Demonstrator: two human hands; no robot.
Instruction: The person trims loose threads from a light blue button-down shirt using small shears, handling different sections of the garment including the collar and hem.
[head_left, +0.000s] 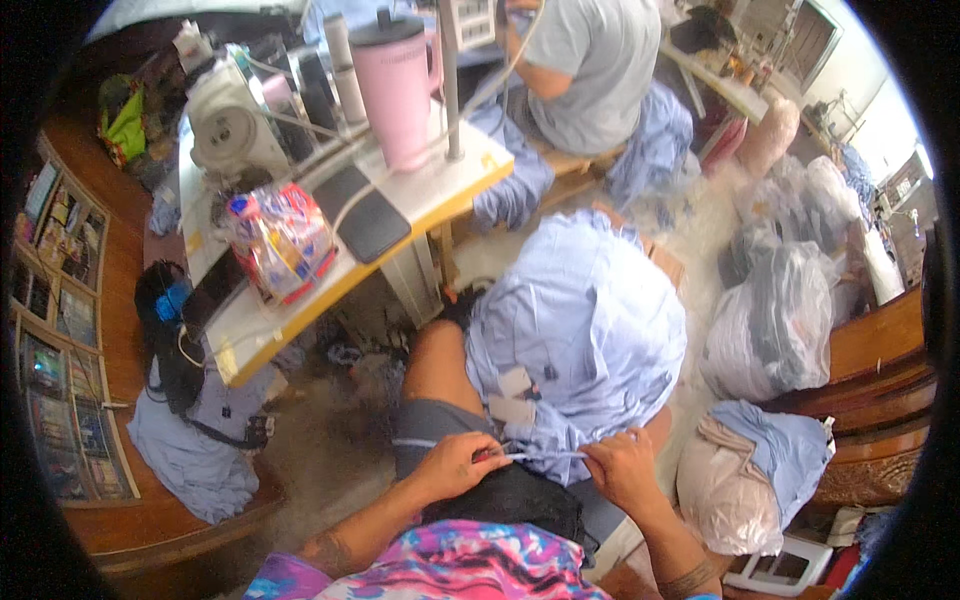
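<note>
My left hand [462, 466] is closed in a pinch on one end of a narrow light blue fabric strip [545, 455]. A small red bit shows at its fingers, too small to name. My right hand [622, 468] pinches the other end, so the strip runs taut between the two hands above my lap. Just beyond them, a large heap of light blue fabric [580, 310] rests over my legs. Two pale tags or cards [513, 395] lie on its near left side. Dark cloth [510, 500] covers part of my lap.
A white sewing table [480, 175] at the left carries a pink tumbler [395, 95], a black phone [360, 215], a bread bag [282, 240] and a sewing machine [232, 125]. Filled plastic bags [775, 320] stand at right. Another person [590, 70] sits ahead.
</note>
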